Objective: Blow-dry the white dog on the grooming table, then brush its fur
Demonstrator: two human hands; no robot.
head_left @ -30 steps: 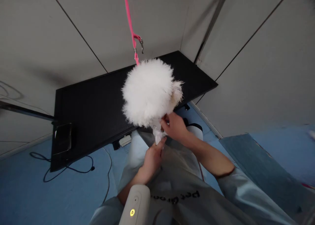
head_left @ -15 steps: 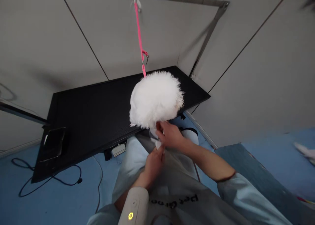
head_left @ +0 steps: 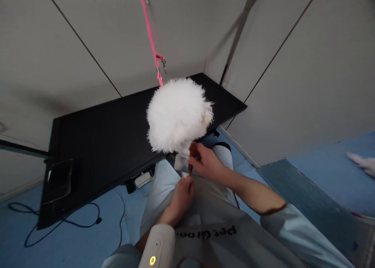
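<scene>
A fluffy white dog [head_left: 178, 113] is at the front edge of the black grooming table [head_left: 108, 131], a pink leash [head_left: 150, 33] rising from it. My right hand [head_left: 208, 160] is closed around the brown handle of what looks like a slicker brush [head_left: 182, 163], its flat grey head just below the dog's fur. Right below the brush, my left hand [head_left: 182, 193] is closed, its fingertips pinching a small white furry end that seems to be the dog's leg. The grip itself is partly hidden by the fingers.
A dark phone-like slab [head_left: 60, 180] lies on the table's left end. Black cable [head_left: 79, 221] loops over the blue floor. A white device [head_left: 158, 244] with a lit yellow ring is close in front of me. A metal frame [head_left: 240, 33] stands behind the table.
The view has shifted slightly. My right hand has turned, so the brush's flat head and brown handle show more clearly. My left hand stays just below it.
</scene>
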